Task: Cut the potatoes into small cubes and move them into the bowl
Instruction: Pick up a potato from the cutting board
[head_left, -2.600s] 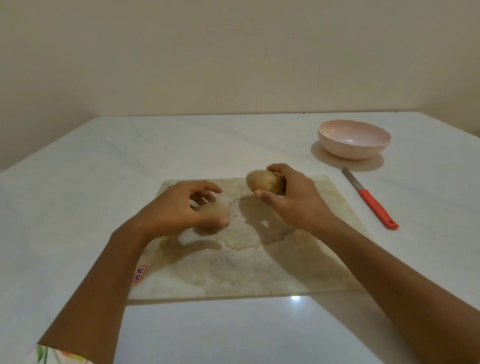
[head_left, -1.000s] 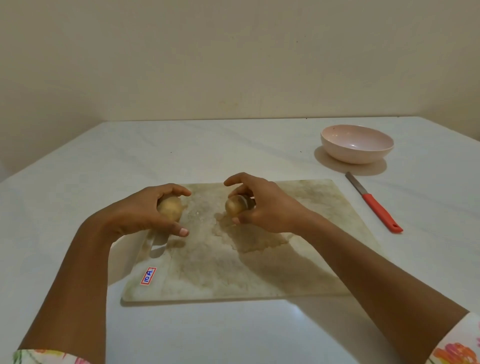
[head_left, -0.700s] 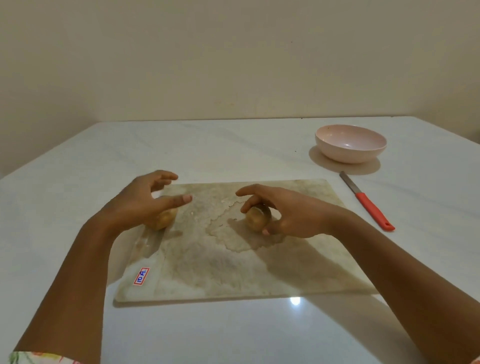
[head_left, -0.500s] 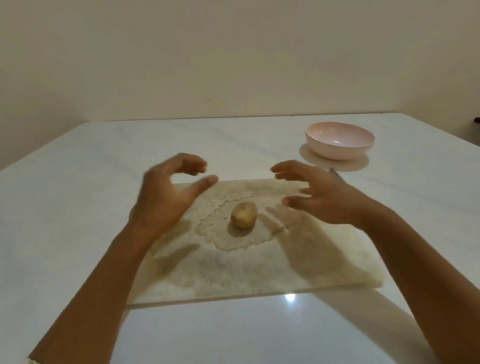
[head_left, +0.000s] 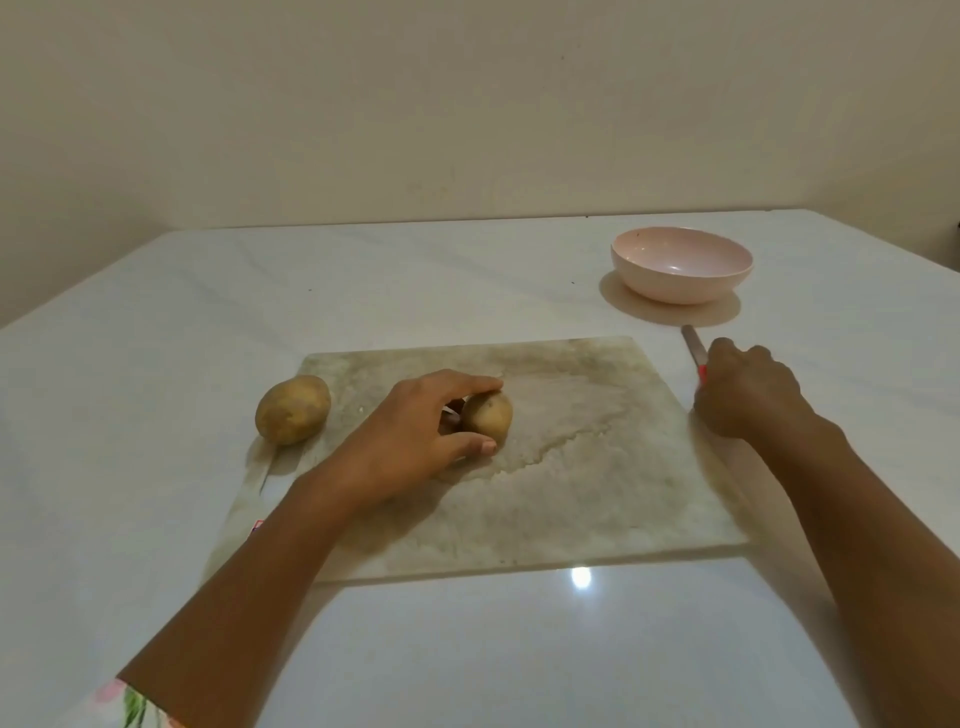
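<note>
A small potato lies near the middle of the worn cutting board. My left hand grips it, index finger on top and thumb at its front. A larger potato rests at the board's left edge, untouched. Right of the board, my right hand curls over the red handle of the knife; only the blade and a sliver of red show beyond my knuckles. The pink bowl stands empty behind the knife.
Everything sits on a white glossy table against a plain beige wall. A ceiling light reflects in the table just in front of the board.
Both hands let go of the potatoes. My left hand then came back onto the middle potato, and my right hand went right to the knife handle. The other potato is now at the board's left edge.
</note>
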